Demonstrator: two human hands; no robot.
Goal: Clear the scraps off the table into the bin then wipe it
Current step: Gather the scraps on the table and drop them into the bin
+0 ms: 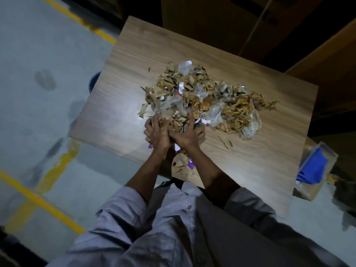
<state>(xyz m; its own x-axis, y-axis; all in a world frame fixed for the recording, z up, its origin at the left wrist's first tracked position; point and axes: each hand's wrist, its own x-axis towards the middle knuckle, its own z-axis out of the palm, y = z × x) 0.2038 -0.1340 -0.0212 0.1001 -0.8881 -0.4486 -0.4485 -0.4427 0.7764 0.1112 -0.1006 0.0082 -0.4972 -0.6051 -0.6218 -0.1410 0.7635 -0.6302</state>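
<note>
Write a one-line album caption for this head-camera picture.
Left hand and right hand grip cardboard and plastic scraps from the heap on the wooden table.

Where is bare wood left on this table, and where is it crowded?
Bare: the table left of the scrap pile, the far corner beyond it, the near right corner past the stray scrap. Crowded: the middle to the near edge.

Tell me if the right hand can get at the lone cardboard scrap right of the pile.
Probably yes: the lone scrap lies on bare table beside the right hand, nothing between. But that hand is gripping scraps now.
</note>
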